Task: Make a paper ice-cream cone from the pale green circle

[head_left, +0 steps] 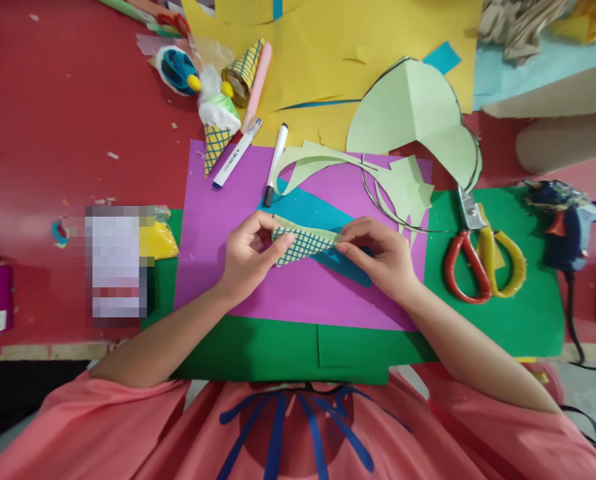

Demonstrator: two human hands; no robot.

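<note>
Between my two hands is a small folded paper cone (303, 245), pale green with a dark blue crosshatch pattern. My left hand (252, 250) pinches its wide end, thumb on the patterned face. At the narrow tip, the thumb and fingers of my right hand (378, 253) are pressed together. Beneath them lies a blue paper piece (323, 208) on a purple sheet (213, 267). Pale green paper scraps (403, 190) with curved cut edges are just beyond my hands. A white marker with a black cap (277, 163) lies past my left hand.
Scissors (471, 267) with red and yellow handles lie on the green sheet (533, 327) at right, near a blue glue gun (565, 230). A finished paper ice cream cone (219, 123) and another white marker (237, 153) are at upper left. A pale green cutout (411, 110) lies on yellow paper (323, 40).
</note>
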